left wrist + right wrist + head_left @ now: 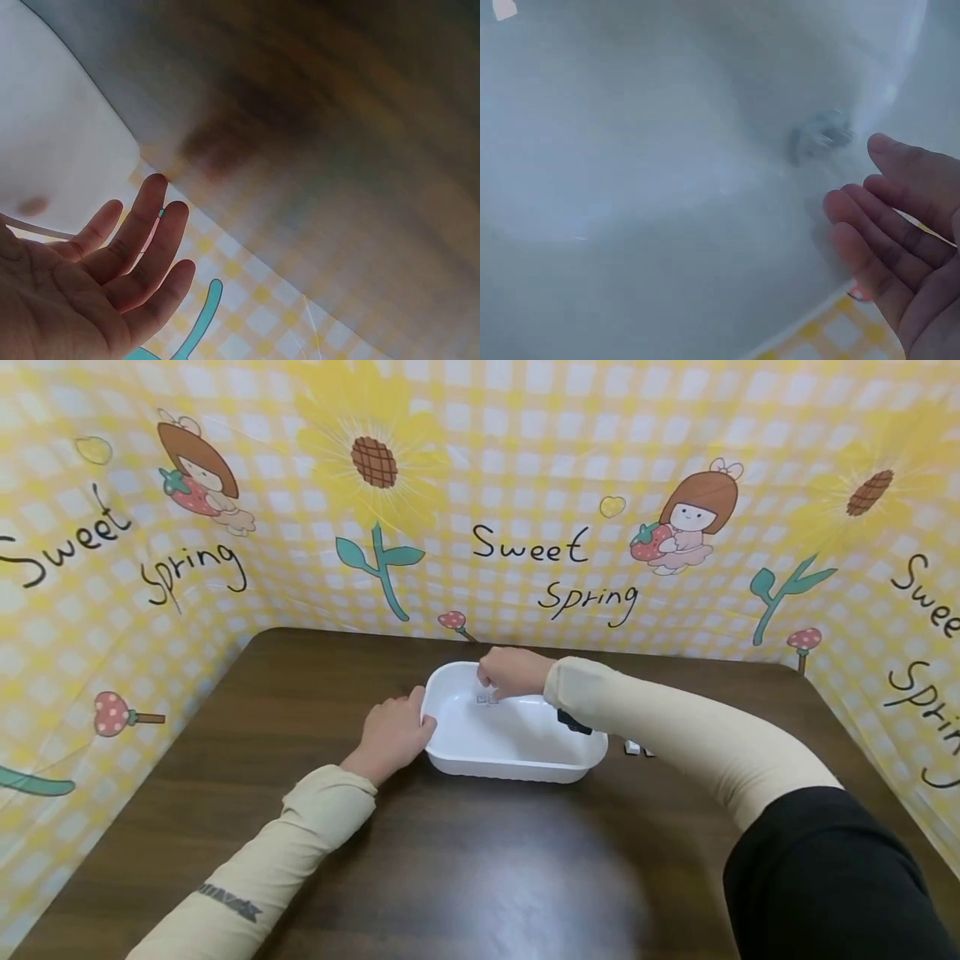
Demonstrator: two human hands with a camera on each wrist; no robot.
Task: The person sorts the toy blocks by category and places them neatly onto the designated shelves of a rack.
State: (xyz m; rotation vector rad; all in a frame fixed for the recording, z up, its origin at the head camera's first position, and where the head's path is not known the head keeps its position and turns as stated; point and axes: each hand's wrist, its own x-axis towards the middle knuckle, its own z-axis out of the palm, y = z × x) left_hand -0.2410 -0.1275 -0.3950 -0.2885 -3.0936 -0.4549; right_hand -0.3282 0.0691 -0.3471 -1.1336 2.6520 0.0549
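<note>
A white plastic tub (517, 771) stands on the brown table. My left hand (393, 735) holds its left rim, with the thumb over the edge and the other fingers loosely extended along the outside, as the left wrist view also shows. My right hand (517, 671) is over the tub's far rim, its fingers dipping inside. In the right wrist view its fingers (881, 255) are relaxed and apart, with nothing between them. Close to those fingertips, small clear pieces (825, 136) lie in the tub, blurred; in the head view they look like little transparent squares (486, 699).
Small white blocks (632, 748) with dark undersides lie on the table right of the tub, partly hidden by my right forearm. A yellow checked cloth (510, 460) with printed flowers rises behind the table (480, 860) and along both sides.
</note>
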